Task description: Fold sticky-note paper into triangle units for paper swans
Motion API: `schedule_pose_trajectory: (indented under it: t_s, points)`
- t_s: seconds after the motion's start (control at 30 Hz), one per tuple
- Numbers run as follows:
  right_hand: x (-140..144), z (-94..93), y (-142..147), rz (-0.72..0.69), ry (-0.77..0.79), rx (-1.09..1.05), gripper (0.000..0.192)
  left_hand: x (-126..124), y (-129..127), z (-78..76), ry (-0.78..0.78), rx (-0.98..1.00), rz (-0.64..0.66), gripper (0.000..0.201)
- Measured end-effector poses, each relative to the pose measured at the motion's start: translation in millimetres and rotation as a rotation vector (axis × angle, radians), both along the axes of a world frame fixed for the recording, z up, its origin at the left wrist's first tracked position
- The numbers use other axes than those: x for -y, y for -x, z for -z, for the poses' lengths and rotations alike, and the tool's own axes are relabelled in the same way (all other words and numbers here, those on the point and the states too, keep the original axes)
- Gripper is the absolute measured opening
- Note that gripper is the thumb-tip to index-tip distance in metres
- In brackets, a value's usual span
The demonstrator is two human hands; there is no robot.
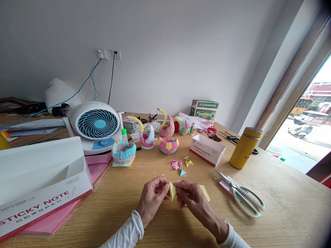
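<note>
White sleeves lead up from the bottom edge to two hands meeting over a wooden table [284,206]. Left hand [152,199] and right hand [192,199] each pinch a small folded yellow paper [172,191] between thumb and fingertips, holding it upright just above the tabletop, the remaining fingers curled in. A second yellow slip [205,192] pokes out from behind the right hand, lying on the wood.

Taking the paper as the landmark: just beyond it sits a scatter of small folded pieces [181,164] in pink, yellow and blue. Farther back stand a paper bowl [168,144] and several paper swans [148,136] built from many folded units, with a round woven basket [123,151] to their left. A white and blue fan [94,124] stands beyond the basket. To the far left, near the camera, a long open box marked STICKY NOTE [41,193] rests on pink sheets [54,220]. To the right lie scissors [244,194] on a pink pad, well apart from the hands. Beyond them stands a yellow flask [245,147], and a smaller open note box [207,149] sits left of it. A window [307,127] on the far right shows a street.
</note>
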State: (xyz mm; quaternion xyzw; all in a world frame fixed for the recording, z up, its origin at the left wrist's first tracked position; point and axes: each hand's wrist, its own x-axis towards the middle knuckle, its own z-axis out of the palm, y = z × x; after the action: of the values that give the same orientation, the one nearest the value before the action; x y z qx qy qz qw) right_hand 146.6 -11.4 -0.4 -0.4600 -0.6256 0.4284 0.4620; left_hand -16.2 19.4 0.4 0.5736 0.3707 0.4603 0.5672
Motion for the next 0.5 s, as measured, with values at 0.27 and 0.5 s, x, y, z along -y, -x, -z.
schedule_pose_trajectory:
  t_s: [0.27, 0.5]
  points:
    - [-3.4, 5.1, 0.0, 0.096, -0.078, -0.040, 0.038, 7.2, -6.1, 3.3, 0.176, 0.051, 0.218, 0.040]
    - [-1.8, 5.6, 1.6, 0.129, -0.130, 0.028, 0.033, 7.1, -6.3, 5.3, 0.103, -0.006, 0.162, 0.041]
